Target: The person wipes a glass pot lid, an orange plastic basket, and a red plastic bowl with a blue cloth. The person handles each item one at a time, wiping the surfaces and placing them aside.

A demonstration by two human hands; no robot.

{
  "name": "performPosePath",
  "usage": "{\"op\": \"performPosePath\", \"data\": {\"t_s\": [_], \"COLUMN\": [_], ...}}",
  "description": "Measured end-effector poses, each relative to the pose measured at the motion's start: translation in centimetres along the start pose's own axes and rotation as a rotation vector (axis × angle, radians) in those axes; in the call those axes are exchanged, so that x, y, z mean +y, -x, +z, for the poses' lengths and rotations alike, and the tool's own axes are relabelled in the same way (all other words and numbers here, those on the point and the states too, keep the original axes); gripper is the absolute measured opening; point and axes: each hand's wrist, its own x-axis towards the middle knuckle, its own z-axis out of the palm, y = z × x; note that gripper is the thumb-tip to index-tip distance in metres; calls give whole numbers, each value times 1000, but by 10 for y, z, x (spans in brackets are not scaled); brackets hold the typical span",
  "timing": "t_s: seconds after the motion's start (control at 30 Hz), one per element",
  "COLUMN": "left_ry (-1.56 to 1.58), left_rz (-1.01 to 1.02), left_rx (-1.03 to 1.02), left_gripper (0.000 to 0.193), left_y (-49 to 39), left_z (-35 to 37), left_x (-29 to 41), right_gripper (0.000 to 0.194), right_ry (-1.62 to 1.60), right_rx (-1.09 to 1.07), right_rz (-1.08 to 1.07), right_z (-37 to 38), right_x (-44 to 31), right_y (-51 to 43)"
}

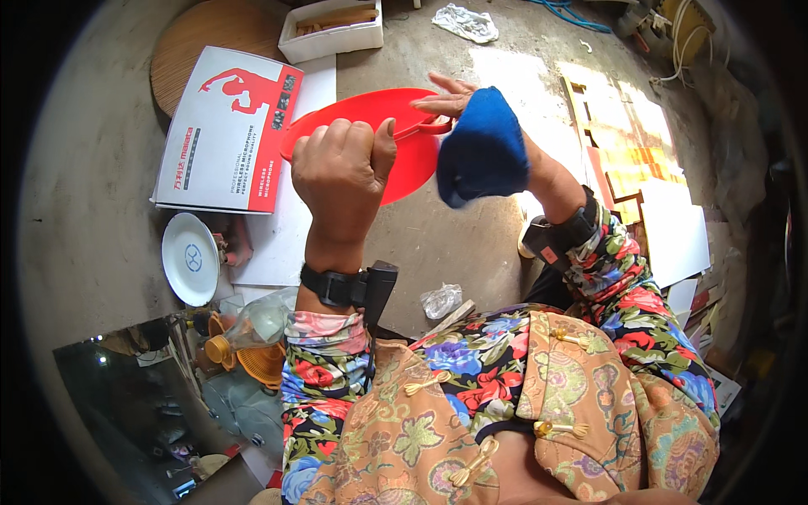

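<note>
My left hand (pixel 338 154) is curled into a fist with the thumb raised, in front of the near rim of a red plastic basin (pixel 410 170). Its fingertips are out of sight, so a grip on the rim cannot be confirmed. At the basin's right side, my right hand (pixel 451 98) has its fingers stretched over the handle (pixel 435 127). A blue fabric piece (pixel 486 151), blurred at its lower edge, covers the palm and part of the wrist. How it is held is hidden. Black straps with devices circle both forearms.
Left stand a microphone box (pixel 221 139), a white plate (pixel 189 259), a clear bottle (pixel 252 328) and a dark mirror-like panel (pixel 139 404). A white foam box (pixel 331 38) lies ahead. Crumpled plastic (pixel 442 301) is near me; boards (pixel 675 227) lie right.
</note>
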Motion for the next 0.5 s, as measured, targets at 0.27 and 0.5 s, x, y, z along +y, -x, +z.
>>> {"op": "performPosePath", "data": {"t_s": [0.27,0.5], "left_ry": [-33,160], "left_rz": [114,19], "left_rx": [1,-52], "left_gripper": [37,37], "left_y": [-2,-4], "left_z": [-3,-11], "left_x": [15,8], "right_gripper": [32,31], "right_ry": [286,-355], "right_rx": [-121,-46], "right_rz": [48,249], "right_z": [15,5], "right_x": [-21,-28], "right_y": [1,1]}}
